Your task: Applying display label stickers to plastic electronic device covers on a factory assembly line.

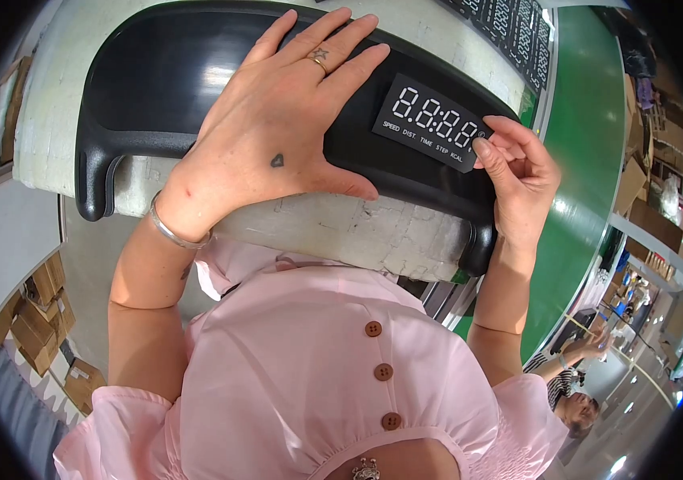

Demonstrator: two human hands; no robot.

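A wide, curved black plastic housing (149, 72) lies across the worktable in front of me, with a short leg bending toward me at each end. My left hand (277, 120) rests on its glossy top, palm down and fingers spread, wearing a ring and a bangle. On the right part of the housing is a small black display label (425, 120) with white segment digits and small lettering, set at a tilt. My right hand (521, 168) pinches the label's right end between thumb and forefinger. Whether the label's underside touches the housing cannot be made out.
A sheet of similar display labels (509, 32) lies at the far right. The pale, worn worktable (405, 232) shows under the housing. Green floor (573, 160) runs along the right. Cardboard boxes (37, 328) stand at the left. Another person (573, 400) is at the lower right.
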